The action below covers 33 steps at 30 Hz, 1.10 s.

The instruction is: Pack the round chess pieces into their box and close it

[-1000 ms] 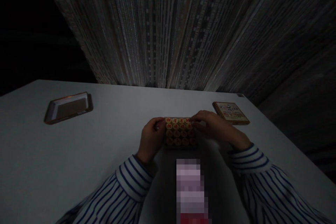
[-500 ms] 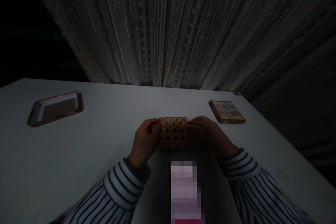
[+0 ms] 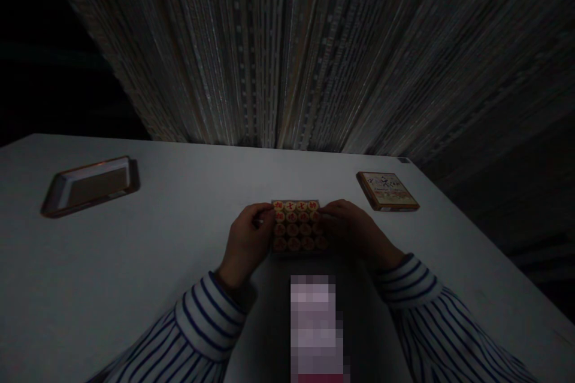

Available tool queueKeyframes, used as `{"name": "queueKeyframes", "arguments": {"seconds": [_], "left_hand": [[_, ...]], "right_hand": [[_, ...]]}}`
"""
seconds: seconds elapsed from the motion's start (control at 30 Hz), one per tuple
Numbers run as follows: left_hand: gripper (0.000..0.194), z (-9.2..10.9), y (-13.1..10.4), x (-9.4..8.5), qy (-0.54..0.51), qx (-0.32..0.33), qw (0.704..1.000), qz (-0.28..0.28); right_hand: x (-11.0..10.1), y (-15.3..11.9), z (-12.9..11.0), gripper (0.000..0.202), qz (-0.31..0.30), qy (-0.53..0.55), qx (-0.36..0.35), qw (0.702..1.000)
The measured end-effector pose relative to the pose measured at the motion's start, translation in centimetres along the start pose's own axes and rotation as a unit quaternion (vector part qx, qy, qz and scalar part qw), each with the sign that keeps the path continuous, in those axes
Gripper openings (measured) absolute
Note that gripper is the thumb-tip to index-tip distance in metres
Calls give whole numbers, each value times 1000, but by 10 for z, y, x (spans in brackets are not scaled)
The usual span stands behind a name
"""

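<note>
A shallow clear case of Chinese chess pieces (image 3: 293, 229) lies in front of me on the white table, round pieces with red characters set in rows. My left hand (image 3: 248, 238) pinches its left edge between thumb and fingers. At the opposite side my right hand (image 3: 354, 230) grips the right edge, its fingertips lapping over the end of the rows. The right thumb is lost in shadow, and the lower rows are dark.
An open box half (image 3: 56, 191) with a white inside lies at the table's left. On the right sits a box lid (image 3: 389, 190) with a printed picture. A striped curtain (image 3: 269, 60) hangs behind the table (image 3: 188, 173). A pixelated patch covers the near middle.
My right hand's fingertips have shifted slightly left over the case's edge. The left hand keeps its hold, and the whole view has drifted a little.
</note>
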<state>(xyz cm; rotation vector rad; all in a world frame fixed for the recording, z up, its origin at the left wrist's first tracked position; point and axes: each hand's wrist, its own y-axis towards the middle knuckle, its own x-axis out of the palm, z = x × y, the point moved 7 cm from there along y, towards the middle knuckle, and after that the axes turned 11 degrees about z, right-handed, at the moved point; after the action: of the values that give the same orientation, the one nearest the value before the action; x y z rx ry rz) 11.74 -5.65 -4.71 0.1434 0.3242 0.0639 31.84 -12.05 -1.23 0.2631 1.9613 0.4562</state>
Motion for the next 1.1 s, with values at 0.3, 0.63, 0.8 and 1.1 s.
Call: {"name": "queueKeyframes", "arguments": {"seconds": [0.3,0.63,0.8,1.1], "left_hand": [[30,4,-1,-2,9,-4,1000,1],[32,2,-1,-1,0,-2,1000,0],[32,2,-1,-1,0,-7,1000,-2],[30,3,-1,-2,2,-4,1000,2]], "right_hand": [[1,0,-1,21,-15,-14,-8,1000],[1,1,0,19,-18,-17,-4,1000],[1,1,-1,19,-23,-12,4,1000],[0,2,-4,19,-30,-6,8,999]]}}
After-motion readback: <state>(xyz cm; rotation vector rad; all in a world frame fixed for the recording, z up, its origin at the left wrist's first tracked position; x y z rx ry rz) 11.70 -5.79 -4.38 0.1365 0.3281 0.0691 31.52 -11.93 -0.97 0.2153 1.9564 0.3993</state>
